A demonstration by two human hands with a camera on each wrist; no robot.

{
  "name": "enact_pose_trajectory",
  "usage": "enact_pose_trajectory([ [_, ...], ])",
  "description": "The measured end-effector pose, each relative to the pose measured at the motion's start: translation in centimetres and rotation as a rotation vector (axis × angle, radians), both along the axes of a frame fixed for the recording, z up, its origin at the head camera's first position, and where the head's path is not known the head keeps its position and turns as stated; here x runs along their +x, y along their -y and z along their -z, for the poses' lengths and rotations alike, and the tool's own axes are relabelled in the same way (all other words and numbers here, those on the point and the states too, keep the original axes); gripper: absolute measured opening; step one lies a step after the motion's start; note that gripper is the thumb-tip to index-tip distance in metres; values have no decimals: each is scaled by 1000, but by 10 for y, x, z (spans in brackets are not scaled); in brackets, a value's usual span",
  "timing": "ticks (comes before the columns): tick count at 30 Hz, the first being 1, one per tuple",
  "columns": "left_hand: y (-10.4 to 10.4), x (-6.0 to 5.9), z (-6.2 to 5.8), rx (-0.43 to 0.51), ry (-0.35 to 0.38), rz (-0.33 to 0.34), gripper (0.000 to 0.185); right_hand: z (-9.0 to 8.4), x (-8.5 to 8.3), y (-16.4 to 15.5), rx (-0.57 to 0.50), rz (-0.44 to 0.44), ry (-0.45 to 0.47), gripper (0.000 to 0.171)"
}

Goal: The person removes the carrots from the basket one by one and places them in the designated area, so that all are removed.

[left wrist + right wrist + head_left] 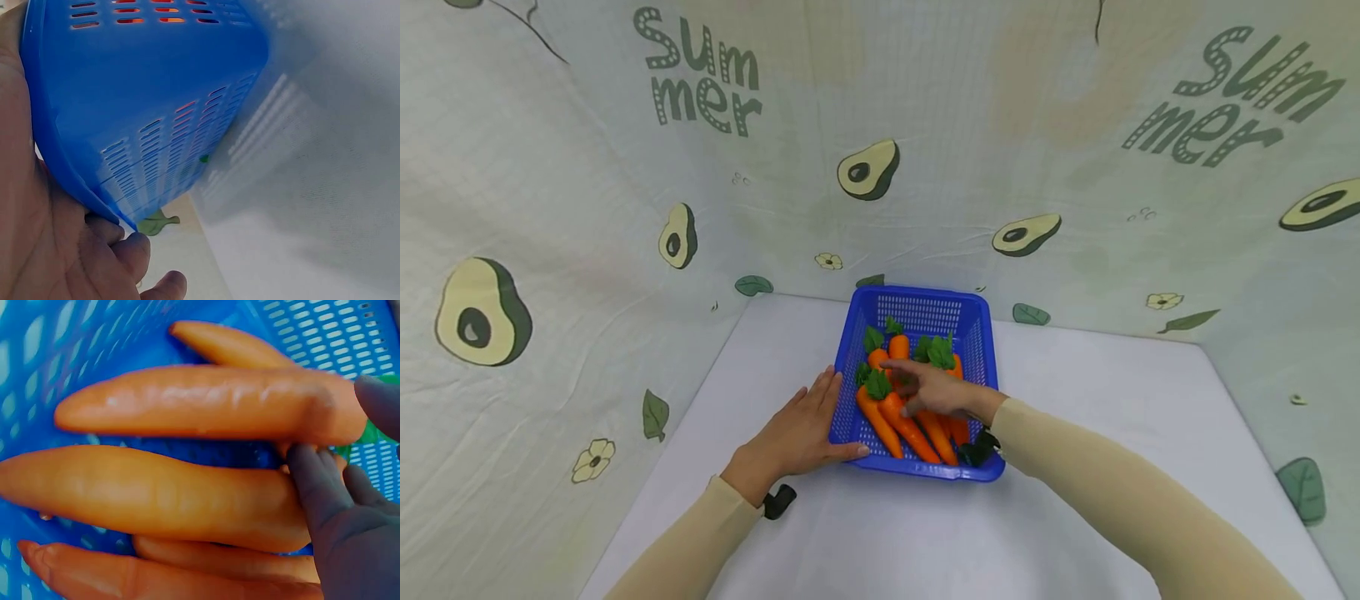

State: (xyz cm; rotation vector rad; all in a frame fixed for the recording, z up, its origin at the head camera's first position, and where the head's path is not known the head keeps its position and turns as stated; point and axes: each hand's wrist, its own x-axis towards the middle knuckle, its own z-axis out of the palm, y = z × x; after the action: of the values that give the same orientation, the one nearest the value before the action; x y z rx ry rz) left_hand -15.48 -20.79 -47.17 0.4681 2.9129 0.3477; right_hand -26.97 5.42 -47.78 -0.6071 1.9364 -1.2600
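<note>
A white bench (1097,383) carried a blue basket (925,292). My hands were apart: the left hand (801,425) lay along its left rim, fingers straight; the right hand (936,390) reached inside, thumb and fingers parted. Several carrots (906,427) lay in the basket beneath it, green leaves (877,384) at their thick ends.

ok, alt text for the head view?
A person's right hand is among orange carrots with green tops in a blue basket; the left hand rests against its left side. Behind the white table hangs avocado-print cloth.
</note>
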Motion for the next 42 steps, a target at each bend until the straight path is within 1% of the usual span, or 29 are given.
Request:
enact_pose_trajectory([
  [4, 0, -1, 0, 6, 1, 1, 127, 0, -1, 1, 26, 2, 21, 88],
  [6, 0, -2, 0, 9, 2, 1, 128, -1, -2, 1, 48, -15, 10, 88],
  [8, -1, -3, 1, 9, 3, 0, 128, -2, -2, 2, 79, -44, -22, 89],
  [13, -1, -4, 1, 0, 5, -5, 129, -3, 0, 5, 176, -153, -145, 93],
  [15, -1, -4, 2, -3, 3, -4, 128, -1, 2, 5, 215, -180, -167, 94],
  [17, -1, -3, 2, -6, 1, -1, 128, 1, 3, 5, 245, -189, -170, 95],
  [21, -1, -3, 2, -6, -1, 1, 127, 6, 4, 4, 244, -161, -162, 93],
  [26, -2, -3, 2, -4, 7, -8, 128, 6, 2, 3, 157, -78, -148, 89],
  [29, -2, -3, 2, -1, 12, -11, 128, 6, 0, 2, 106, -6, -123, 87],
  [32, -2, -3, 2, 4, 17, -13, 128, 9, -3, 2, 25, 57, -84, 79],
  [35, -2, -3, 1, 6, 25, -15, 128, 11, -6, 2, -36, 89, -39, 68],
  [38, -2, -2, 0, 14, 36, -17, 127, 11, -5, 4, -12, 81, -3, 67],
  [42, -2, -2, 0, 22, 46, -26, 127, 10, -1, 11, 97, 21, -71, 77],
])
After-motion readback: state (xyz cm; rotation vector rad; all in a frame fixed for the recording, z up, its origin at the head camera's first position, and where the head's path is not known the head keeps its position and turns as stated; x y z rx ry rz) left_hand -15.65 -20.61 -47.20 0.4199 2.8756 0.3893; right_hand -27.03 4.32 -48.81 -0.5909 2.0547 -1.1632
